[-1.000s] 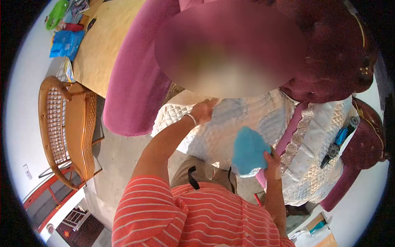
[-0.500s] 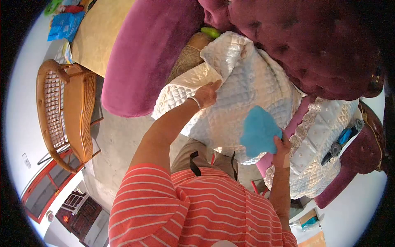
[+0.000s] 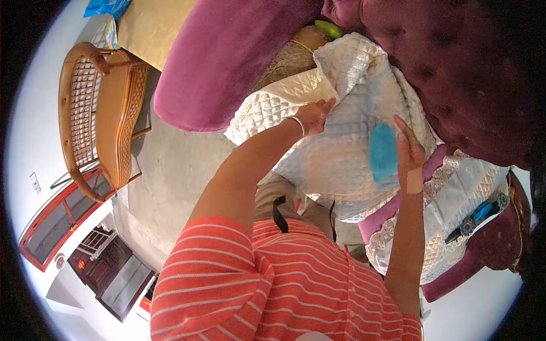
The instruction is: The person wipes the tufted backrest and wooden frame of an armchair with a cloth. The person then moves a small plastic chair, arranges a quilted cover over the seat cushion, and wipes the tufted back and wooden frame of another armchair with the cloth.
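A pale quilted cover (image 3: 358, 165) lies over the sofa seat, with one edge folded back at the upper left. My left hand (image 3: 314, 117), a white band on its wrist, closes on that folded edge. On the other side, my right hand (image 3: 410, 149) has its fingers stretched upward along a flat blue piece (image 3: 384, 152). This blue piece looks narrow and oval, turned partly edge-on over the cover, and appears held against the fingers; I cannot make out its exact kind.
A purple armrest (image 3: 227, 62) and a dark tufted backrest (image 3: 449, 74) border the seat. Beneath the fold shows a brown patterned surface (image 3: 290, 57) with a green object (image 3: 328, 29). At right, a second quilted cover (image 3: 421, 227) carries dark and blue items (image 3: 478, 216). A wicker chair (image 3: 105, 122) stands left.
My right hand has moved up and right, and its fingers have straightened. The blue piece has turned from broad to narrow. My left hand stays at the folded edge; the view has shifted.
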A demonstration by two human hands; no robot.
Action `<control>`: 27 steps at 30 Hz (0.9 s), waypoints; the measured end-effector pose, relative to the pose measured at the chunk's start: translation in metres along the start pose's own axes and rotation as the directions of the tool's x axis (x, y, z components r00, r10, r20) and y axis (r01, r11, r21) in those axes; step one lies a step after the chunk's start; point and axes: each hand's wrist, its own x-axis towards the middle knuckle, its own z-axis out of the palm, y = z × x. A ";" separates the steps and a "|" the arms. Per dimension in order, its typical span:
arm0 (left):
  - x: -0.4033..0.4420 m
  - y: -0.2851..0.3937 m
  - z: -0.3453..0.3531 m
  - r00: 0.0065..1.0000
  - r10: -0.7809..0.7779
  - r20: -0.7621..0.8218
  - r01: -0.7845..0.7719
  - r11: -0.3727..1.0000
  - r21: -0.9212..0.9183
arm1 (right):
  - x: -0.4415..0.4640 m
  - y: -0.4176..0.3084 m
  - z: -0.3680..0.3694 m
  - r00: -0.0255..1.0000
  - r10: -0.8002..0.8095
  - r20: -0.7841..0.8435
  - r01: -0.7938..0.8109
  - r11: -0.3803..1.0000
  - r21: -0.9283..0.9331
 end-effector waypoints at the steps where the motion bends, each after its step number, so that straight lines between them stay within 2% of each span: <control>1: 0.000 0.001 -0.003 0.998 -0.041 0.044 0.042 0.999 -0.032 | 0.004 -0.006 0.000 0.999 0.039 -0.003 -0.039 0.998 0.048; 2: -0.004 0.011 -0.018 0.993 -0.078 0.088 0.084 0.995 -0.062 | 0.008 -0.011 0.001 0.997 0.078 -0.007 -0.077 0.992 0.096; 3: -0.007 0.018 -0.026 0.985 -0.112 0.134 0.124 0.988 -0.090 | 0.011 -0.007 0.002 0.999 0.007 -0.046 0.002 0.983 0.186; 4: -0.008 0.016 -0.022 0.991 -0.085 0.100 0.093 0.992 -0.080 | 0.013 -0.002 0.003 0.994 -0.060 -0.094 0.084 0.960 0.269; 6: -0.013 0.008 -0.009 0.999 -0.031 0.036 0.033 0.998 -0.057 | 0.013 0.014 0.001 0.997 0.034 -0.076 -0.004 0.930 0.367; 10: -0.029 0.012 -0.005 0.997 -0.077 -0.009 0.075 0.988 -0.137 | 0.005 0.035 0.004 0.977 0.192 -0.094 -0.108 0.821 0.560; 13: -0.033 0.015 -0.003 0.996 -0.090 0.017 0.092 0.986 -0.141 | -0.005 0.041 0.002 0.978 0.198 -0.061 -0.144 0.860 0.490; 16: -0.035 0.012 0.009 0.995 -0.085 -0.061 0.076 0.987 -0.140 | -0.009 0.061 0.001 0.982 0.175 -0.069 -0.127 0.888 0.442; 20: -0.036 0.021 0.000 0.991 -0.113 -0.075 0.095 0.975 -0.202 | -0.010 0.084 0.003 0.975 0.200 -0.096 -0.130 0.864 0.487; 23: -0.034 0.010 0.020 0.961 -0.053 -0.270 0.005 0.984 -0.178 | -0.010 0.089 0.003 0.967 0.220 -0.127 -0.145 0.891 0.431; 26: -0.036 0.030 -0.006 0.929 -0.220 -0.297 0.129 0.947 -0.295 | -0.008 0.067 -0.007 0.967 0.156 -0.200 -0.058 0.904 0.424; 27: -0.034 0.029 -0.006 0.897 -0.217 -0.385 0.112 0.954 -0.277 | -0.006 0.060 -0.010 0.964 0.140 -0.226 -0.031 0.904 0.427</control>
